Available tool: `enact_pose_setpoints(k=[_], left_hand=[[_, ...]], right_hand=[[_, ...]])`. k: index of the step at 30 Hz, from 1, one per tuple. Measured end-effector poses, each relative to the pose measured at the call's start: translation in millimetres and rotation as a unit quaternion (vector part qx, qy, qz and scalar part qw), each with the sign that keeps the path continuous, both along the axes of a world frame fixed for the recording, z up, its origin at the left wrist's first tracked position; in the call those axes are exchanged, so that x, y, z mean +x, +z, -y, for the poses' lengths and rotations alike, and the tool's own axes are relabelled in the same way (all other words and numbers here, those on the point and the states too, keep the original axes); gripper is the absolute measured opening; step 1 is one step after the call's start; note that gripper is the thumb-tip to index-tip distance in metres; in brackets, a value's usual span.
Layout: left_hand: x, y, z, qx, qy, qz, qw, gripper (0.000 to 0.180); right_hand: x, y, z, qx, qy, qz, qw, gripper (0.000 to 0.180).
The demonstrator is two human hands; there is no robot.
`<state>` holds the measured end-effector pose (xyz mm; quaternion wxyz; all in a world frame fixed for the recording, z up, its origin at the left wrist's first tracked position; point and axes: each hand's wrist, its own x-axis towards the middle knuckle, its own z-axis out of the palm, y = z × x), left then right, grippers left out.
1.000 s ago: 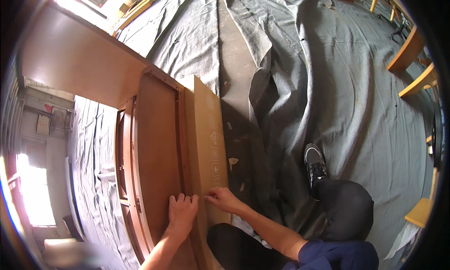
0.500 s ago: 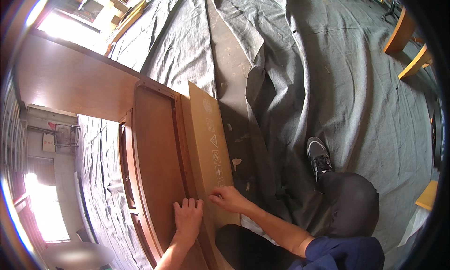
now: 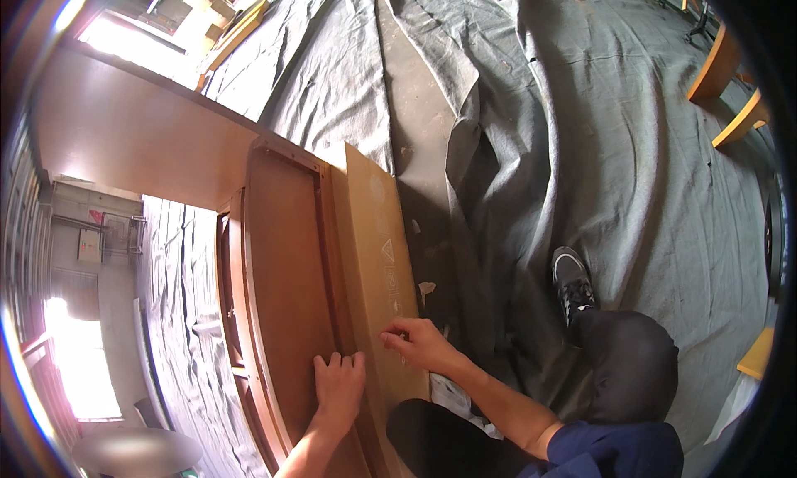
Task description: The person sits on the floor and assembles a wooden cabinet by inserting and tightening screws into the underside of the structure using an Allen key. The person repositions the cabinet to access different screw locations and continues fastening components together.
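A reddish-brown wooden furniture piece (image 3: pixel 290 270) stands at my left, with a framed panel facing up. My left hand (image 3: pixel 339 387) rests on this panel near its right-hand rail, fingers bent and slightly apart, with nothing seen in them. Just right of it, above a flattened cardboard box (image 3: pixel 378 245), is my right hand (image 3: pixel 423 345). Its fingers are curled, with thumb and forefinger close together; whatever may be between them is too small to make out. The cardboard lies along the furniture's right side, with printed symbols on it.
A wide brown board (image 3: pixel 141 133) joins the furniture's far end. Wrinkled grey cloth (image 3: pixel 614 187) covers much of the floor, with a bare strip (image 3: pixel 415 104) between folds. Wooden legs (image 3: pixel 718 63) stand at far right. My shoe (image 3: pixel 573 283) is on the cloth.
My right hand has shifted slightly up and right, away from the furniture's rail. The left hand stays on the panel. The whole view has moved a little.
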<state>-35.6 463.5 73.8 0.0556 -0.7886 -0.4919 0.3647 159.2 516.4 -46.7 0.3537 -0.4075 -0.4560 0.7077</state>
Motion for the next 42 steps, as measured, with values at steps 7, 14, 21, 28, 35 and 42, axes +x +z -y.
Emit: enact_pose_setpoints(k=[7,14,21,28,35,42], left_hand=[[-0.9,-2.9,-1.7,0.029,-0.005,0.007,1.000,0.050],[-3.1,-3.6,-1.5,-0.010,0.012,0.010,1.000,0.039],[-5.8,-13.6,2.8,0.027,0.035,-0.019,0.999,0.030],[-4.3,-8.9,0.6,0.007,0.056,-0.007,0.998,0.023],[-8.1,-11.3,1.1,0.016,0.049,-0.014,0.999,0.020],[3.1,-3.1,-8.3,-0.004,0.060,-0.027,0.998,0.029]], right_hand=[[4.1,-0.3,-4.7,-0.008,-0.031,-0.018,0.999,0.029],[11.8,0.7,-12.0,0.000,-0.003,0.033,0.999,0.025],[16.3,2.0,-15.1,0.025,-0.004,0.023,0.999,0.025],[25.2,0.5,-18.7,0.022,-0.036,0.026,0.999,0.024],[32.6,-7.2,-27.1,0.037,-0.061,0.019,0.997,0.025],[34.7,-27.4,-28.0,0.014,-0.080,0.003,0.997,0.025]])
